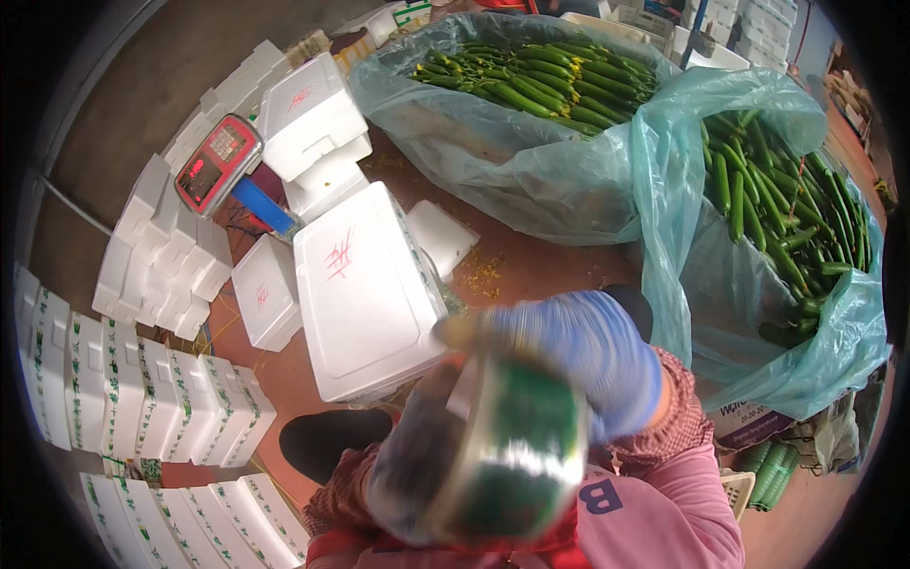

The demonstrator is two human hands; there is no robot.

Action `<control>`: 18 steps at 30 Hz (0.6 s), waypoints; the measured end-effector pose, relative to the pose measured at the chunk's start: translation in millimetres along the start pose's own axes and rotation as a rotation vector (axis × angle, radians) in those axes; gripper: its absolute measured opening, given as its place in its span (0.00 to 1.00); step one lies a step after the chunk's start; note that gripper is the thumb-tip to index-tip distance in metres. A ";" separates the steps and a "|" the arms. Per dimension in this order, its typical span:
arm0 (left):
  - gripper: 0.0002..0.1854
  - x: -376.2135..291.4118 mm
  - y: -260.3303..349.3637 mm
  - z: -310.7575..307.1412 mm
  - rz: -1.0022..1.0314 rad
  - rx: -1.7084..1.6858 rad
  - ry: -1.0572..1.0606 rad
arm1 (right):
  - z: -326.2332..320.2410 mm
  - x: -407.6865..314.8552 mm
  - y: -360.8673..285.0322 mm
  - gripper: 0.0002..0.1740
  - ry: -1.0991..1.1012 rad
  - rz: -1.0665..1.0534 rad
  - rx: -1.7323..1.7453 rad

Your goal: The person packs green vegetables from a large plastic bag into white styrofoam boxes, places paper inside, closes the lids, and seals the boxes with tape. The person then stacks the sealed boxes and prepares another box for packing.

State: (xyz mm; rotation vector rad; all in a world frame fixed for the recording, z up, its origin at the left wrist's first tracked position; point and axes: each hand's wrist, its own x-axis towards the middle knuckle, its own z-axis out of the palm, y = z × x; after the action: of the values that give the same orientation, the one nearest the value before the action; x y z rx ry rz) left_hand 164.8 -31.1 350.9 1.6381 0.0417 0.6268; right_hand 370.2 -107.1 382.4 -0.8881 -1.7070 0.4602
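A large roll of green packing tape (522, 444), blurred by motion, is in my gloved left hand (412, 462), close to my chest. My right hand (590, 348), in a blue and white knit glove with a worn yellowish finger area, reaches across above the roll. Its fingertips are near the corner of a closed white foam box (366, 299) with red handwritten marks on the lid. Whether those fingers touch the box or hold the tape's end is too blurred to tell.
Open plastic bags (554, 185) of cucumbers (533, 89) stand ahead and to the right. A red digital scale display (220, 163) on a blue post rises beyond the box. Stacked white foam boxes (163, 249) line the left. A foam lid (437, 238) lies on the floor.
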 end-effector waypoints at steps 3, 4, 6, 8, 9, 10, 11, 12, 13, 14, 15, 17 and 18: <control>0.39 -3.6 8.0 -0.9 0.105 0.109 0.011 | -13.0 13.3 -30.1 0.31 -0.352 0.204 -0.044; 0.39 -5.7 12.0 -0.5 0.130 0.132 0.017 | -14.5 15.7 -35.1 0.31 -0.335 0.181 -0.170; 0.38 -5.1 16.7 1.4 0.175 0.179 0.028 | -16.2 16.6 -41.3 0.34 -0.332 0.075 -0.343; 0.37 -1.1 19.4 4.0 0.213 0.231 0.050 | -11.9 15.3 -42.7 0.37 -0.322 -0.018 -0.483; 0.37 1.6 19.6 4.9 0.237 0.258 0.065 | -7.9 14.8 -41.9 0.36 -0.246 -0.019 -0.506; 0.37 5.7 17.2 6.2 0.257 0.283 0.087 | -2.2 14.2 -41.8 0.34 -0.172 -0.016 -0.525; 0.36 8.8 14.7 7.0 0.273 0.309 0.106 | 3.3 14.2 -41.4 0.32 -0.108 -0.035 -0.539; 0.36 13.0 10.0 7.7 0.284 0.333 0.128 | 8.6 15.1 -41.9 0.29 -0.044 -0.053 -0.553; 0.36 16.4 5.1 8.0 0.292 0.354 0.146 | 12.5 16.6 -42.8 0.24 0.019 -0.089 -0.569; 0.35 19.9 -0.3 7.8 0.300 0.359 0.160 | 14.9 18.8 -44.2 0.20 0.083 -0.124 -0.595; 0.35 22.0 -4.8 7.2 0.306 0.365 0.166 | 14.8 21.2 -46.2 0.15 0.152 -0.149 -0.623; 0.34 22.7 -11.1 6.1 0.312 0.384 0.177 | 10.7 25.5 -51.4 0.12 0.210 -0.211 -0.701; 0.34 22.6 -13.4 5.7 0.314 0.396 0.178 | 8.8 27.4 -53.6 0.13 0.149 -0.203 -0.690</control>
State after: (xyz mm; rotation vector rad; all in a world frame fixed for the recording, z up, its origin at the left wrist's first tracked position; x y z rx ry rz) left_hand 190.7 -25.3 346.7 1.9842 0.0401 1.0569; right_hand 341.3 -119.8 434.4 -1.1781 -1.8128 -0.3538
